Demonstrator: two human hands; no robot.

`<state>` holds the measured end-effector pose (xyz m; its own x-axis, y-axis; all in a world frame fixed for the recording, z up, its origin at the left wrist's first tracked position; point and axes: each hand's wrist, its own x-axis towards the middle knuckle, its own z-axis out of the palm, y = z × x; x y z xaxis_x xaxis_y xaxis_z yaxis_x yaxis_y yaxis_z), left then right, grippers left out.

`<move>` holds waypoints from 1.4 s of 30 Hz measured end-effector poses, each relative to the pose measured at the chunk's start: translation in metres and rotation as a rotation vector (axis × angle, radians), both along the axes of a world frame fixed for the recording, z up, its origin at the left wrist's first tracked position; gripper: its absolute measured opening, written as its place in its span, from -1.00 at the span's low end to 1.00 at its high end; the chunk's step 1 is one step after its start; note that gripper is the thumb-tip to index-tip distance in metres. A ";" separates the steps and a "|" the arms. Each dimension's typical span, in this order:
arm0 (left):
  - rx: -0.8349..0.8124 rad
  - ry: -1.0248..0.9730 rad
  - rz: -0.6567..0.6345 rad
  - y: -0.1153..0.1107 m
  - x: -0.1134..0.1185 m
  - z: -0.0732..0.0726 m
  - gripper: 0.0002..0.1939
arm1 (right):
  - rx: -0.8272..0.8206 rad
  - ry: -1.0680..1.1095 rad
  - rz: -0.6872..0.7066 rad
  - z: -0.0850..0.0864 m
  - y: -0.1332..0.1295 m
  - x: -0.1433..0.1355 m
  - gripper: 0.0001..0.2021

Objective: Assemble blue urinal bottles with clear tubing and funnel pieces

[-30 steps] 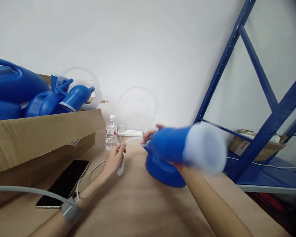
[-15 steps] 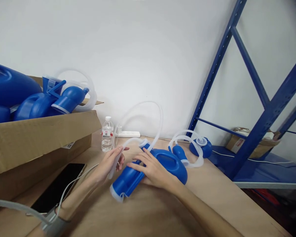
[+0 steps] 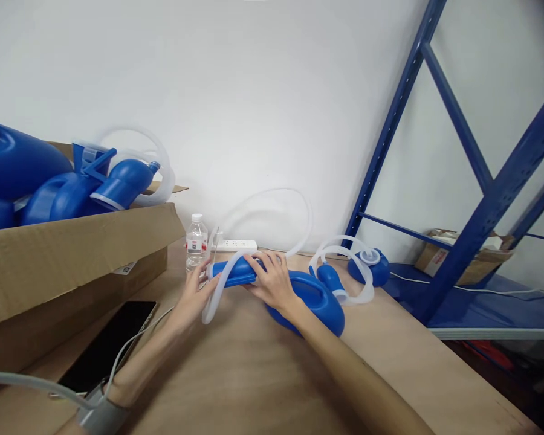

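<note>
At your far left, the carton (image 3: pixel 86 248) stands on the counter (image 3: pixel 254 374), heaped with blue jugs (image 3: pixel 22 157) that rise above its rim. Beside it lies your phone (image 3: pixel 111 344), screen dark, with a cable (image 3: pixel 131 338) passing over its edge toward the grey band (image 3: pixel 102 414) on your left wrist. Your left hand (image 3: pixel 193 302) has its fingers closed on the left end of the blue cup (image 3: pixel 242 272). Behind that hand stands the water bottle (image 3: pixel 196 241), and next to it the power strip (image 3: pixel 236 245) lies near the wall. You have the cup lying sideways, raised over the counter, while a clear tube (image 3: pixel 213 305) hangs across its front near your left thumb. Your right hand (image 3: pixel 274 281) grips the cup's right end, fingers bent over the top. Just right of it, the jug (image 3: pixel 317 308) rests on the counter. Farther right sit a second cup (image 3: pixel 330 279), a looped tube (image 3: pixel 367 290) and another jug (image 3: pixel 379 272), then the blue rack (image 3: pixel 476 205) holding a small box (image 3: pixel 465 266).
</note>
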<state>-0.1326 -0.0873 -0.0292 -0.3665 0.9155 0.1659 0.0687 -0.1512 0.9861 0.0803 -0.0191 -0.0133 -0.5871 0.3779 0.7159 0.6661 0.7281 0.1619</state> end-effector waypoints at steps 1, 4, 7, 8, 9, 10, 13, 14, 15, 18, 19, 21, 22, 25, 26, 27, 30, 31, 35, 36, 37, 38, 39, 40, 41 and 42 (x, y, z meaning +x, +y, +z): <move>-0.070 -0.104 -0.044 0.000 0.000 -0.002 -0.30 | 0.003 0.020 -0.002 -0.002 0.001 -0.002 -0.43; -0.178 -0.373 -0.268 0.001 0.000 -0.006 -0.34 | 0.015 0.024 0.025 -0.004 0.001 -0.007 -0.41; -0.169 -0.497 -0.236 0.000 0.002 -0.007 -0.50 | 0.038 -0.074 0.144 -0.001 0.002 -0.008 -0.41; -0.161 -0.519 -0.173 0.000 0.002 -0.006 -0.54 | 0.051 -0.122 0.186 0.001 0.002 -0.005 -0.42; -0.149 -0.534 -0.122 0.000 0.001 -0.005 -0.57 | 0.064 -0.159 0.209 0.002 0.002 -0.002 -0.43; -0.134 -0.541 -0.090 0.000 0.000 -0.003 -0.58 | 0.078 -0.169 0.208 0.003 0.003 0.003 -0.45; -0.099 -0.544 -0.062 0.000 -0.007 0.004 -0.58 | 0.082 -0.051 0.067 0.002 0.003 0.020 -0.51; -0.097 -0.548 -0.038 0.001 -0.011 0.006 -0.58 | 0.061 0.001 0.007 0.001 0.004 0.026 -0.52; -0.096 -0.552 0.001 0.002 -0.014 0.008 -0.59 | 0.034 0.041 -0.044 0.000 0.004 0.032 -0.52; -0.038 -0.526 0.189 0.005 -0.026 0.009 -0.59 | -0.065 0.086 -0.153 -0.003 0.006 0.047 -0.55; 0.005 -0.498 0.277 0.007 -0.030 0.009 -0.57 | -0.101 0.082 -0.184 -0.004 0.007 0.051 -0.57; 0.095 -0.440 0.453 0.009 -0.036 0.009 -0.47 | -0.171 0.044 -0.241 -0.005 0.006 0.056 -0.58; 0.131 -0.419 0.524 0.009 -0.037 0.010 -0.40 | -0.202 0.026 -0.262 -0.005 0.005 0.057 -0.58; 0.204 -0.352 0.604 0.007 -0.036 0.011 -0.28 | -0.276 0.064 -0.292 -0.001 0.003 0.057 -0.56; 0.211 -0.318 0.599 0.005 -0.034 0.012 -0.27 | -0.308 0.108 -0.296 0.001 0.003 0.056 -0.55; 0.213 -0.279 0.589 0.003 -0.032 0.012 -0.27 | -0.350 0.157 -0.298 0.004 0.003 0.055 -0.53; 0.199 -0.188 0.547 -0.003 -0.024 0.013 -0.25 | -0.516 0.299 -0.287 0.014 0.005 0.053 -0.46; 0.208 -0.171 0.537 -0.005 -0.022 0.014 -0.24 | -0.568 0.339 -0.278 0.017 0.005 0.053 -0.45; 0.296 -0.169 0.549 -0.010 -0.017 0.017 -0.25 | -0.647 0.410 -0.298 0.024 0.006 0.052 -0.45; 0.315 -0.178 0.561 -0.011 -0.017 0.019 -0.26 | -0.641 0.392 -0.324 0.025 0.005 0.051 -0.44; 0.341 -0.176 0.577 -0.013 -0.016 0.021 -0.28 | -0.633 0.355 -0.357 0.026 0.004 0.050 -0.40; 0.381 -0.159 0.597 -0.016 -0.015 0.024 -0.29 | -0.624 0.303 -0.393 0.027 0.003 0.048 -0.35; 0.435 -0.124 0.619 -0.020 -0.014 0.028 -0.30 | -0.615 0.241 -0.426 0.027 0.002 0.047 -0.31; 0.504 -0.072 0.644 -0.024 -0.013 0.033 -0.30 | -0.606 0.175 -0.451 0.028 0.002 0.045 -0.27; 0.587 -0.013 0.672 -0.029 -0.012 0.038 -0.29 | -0.596 0.111 -0.462 0.028 0.001 0.044 -0.24; 0.667 0.047 0.692 -0.034 -0.011 0.044 -0.27 | -0.584 0.056 -0.461 0.029 0.001 0.043 -0.23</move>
<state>-0.1441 -0.1212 0.0147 -0.7697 0.2113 0.6024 0.3903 -0.5911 0.7059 0.1235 -0.0185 0.0155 -0.2454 0.9051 0.3473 0.9207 0.3297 -0.2087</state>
